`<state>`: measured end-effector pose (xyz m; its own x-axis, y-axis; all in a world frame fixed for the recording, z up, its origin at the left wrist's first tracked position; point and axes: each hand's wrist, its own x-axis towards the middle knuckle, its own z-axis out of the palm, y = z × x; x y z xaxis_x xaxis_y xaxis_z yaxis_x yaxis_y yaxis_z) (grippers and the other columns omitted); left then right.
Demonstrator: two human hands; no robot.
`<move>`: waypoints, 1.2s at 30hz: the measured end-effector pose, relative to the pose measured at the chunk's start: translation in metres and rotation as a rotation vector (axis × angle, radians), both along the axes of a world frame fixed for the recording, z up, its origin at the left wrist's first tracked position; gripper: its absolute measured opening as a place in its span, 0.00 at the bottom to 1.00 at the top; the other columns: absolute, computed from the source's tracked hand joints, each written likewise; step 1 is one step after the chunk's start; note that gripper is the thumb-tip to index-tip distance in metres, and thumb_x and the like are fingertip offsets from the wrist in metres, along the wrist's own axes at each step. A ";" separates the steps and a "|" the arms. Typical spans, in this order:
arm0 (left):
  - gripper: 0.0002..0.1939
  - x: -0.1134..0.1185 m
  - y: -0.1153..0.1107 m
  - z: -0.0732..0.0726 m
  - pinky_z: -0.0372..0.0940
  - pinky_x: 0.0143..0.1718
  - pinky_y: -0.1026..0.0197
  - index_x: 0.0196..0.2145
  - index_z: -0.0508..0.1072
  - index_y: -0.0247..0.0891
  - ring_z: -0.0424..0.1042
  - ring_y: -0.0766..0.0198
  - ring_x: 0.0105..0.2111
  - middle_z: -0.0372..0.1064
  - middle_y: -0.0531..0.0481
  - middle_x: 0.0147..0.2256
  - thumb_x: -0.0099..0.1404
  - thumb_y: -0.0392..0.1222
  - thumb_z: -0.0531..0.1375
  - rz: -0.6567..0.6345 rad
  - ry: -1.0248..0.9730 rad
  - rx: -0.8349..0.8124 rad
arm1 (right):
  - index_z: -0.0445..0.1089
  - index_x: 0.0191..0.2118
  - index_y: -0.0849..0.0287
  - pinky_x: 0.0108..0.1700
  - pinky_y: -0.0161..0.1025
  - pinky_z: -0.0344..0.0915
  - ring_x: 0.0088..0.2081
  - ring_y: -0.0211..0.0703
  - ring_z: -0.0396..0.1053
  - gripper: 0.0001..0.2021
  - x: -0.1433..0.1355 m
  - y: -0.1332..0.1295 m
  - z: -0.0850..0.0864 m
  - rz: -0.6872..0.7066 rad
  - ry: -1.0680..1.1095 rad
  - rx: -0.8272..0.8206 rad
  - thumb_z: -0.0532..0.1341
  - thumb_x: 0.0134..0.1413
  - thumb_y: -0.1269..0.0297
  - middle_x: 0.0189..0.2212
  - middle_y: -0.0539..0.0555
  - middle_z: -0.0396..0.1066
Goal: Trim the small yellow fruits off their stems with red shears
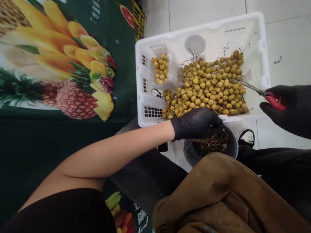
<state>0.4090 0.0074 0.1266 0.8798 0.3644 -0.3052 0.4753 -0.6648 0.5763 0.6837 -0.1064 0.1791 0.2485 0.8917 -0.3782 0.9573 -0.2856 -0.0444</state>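
My right hand (301,110), in a black glove, grips red-handled pruning snips (276,101) whose thin blades reach over the longans (208,86). The round yellow-brown fruits lie heaped with their stems in a white plastic crate (202,30). My left hand (198,123), also black-gloved, is over the crate's near edge and above the rim of a dark bucket (233,146). Its fingers are curled together, and whatever they hold is hidden. Brown twigs (211,144) fill the bucket. At the crate's left end, a clear plastic container (172,74) has more longans (161,68) in it.
A green cloth (122,56) printed with fruit pictures hangs along the left side. Behind it shows part of a yellow crate (138,20). Pale floor tiles (298,45) lie around the white crate. My brown apron (219,193) and dark-trousered legs are close to the bucket.
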 end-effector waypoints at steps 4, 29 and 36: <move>0.13 0.040 0.040 -0.025 0.77 0.51 0.53 0.48 0.92 0.40 0.86 0.51 0.47 0.89 0.42 0.48 0.73 0.37 0.66 0.055 0.038 0.199 | 0.82 0.58 0.50 0.35 0.49 0.58 0.32 0.58 0.73 0.22 0.001 0.003 -0.004 -0.001 0.001 0.054 0.58 0.72 0.46 0.39 0.63 0.83; 0.14 0.037 0.097 -0.024 0.72 0.46 0.55 0.36 0.82 0.34 0.76 0.58 0.37 0.76 0.50 0.30 0.72 0.49 0.73 0.386 -0.410 -0.002 | 0.82 0.66 0.59 0.37 0.48 0.60 0.36 0.60 0.77 0.32 0.007 0.011 -0.014 0.147 0.018 -0.063 0.54 0.75 0.42 0.41 0.65 0.84; 0.13 0.011 0.028 0.051 0.74 0.40 0.56 0.42 0.86 0.39 0.78 0.60 0.34 0.84 0.48 0.36 0.77 0.51 0.70 0.127 -0.511 -0.047 | 0.82 0.63 0.61 0.38 0.48 0.55 0.30 0.53 0.68 0.34 0.029 0.007 -0.014 0.089 0.036 0.100 0.52 0.75 0.40 0.40 0.66 0.83</move>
<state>0.4202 0.0351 0.1780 0.8708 0.4736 0.1321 0.2011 -0.5882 0.7833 0.7131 -0.0992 0.1653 0.1549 0.9432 -0.2937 0.9758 -0.1925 -0.1035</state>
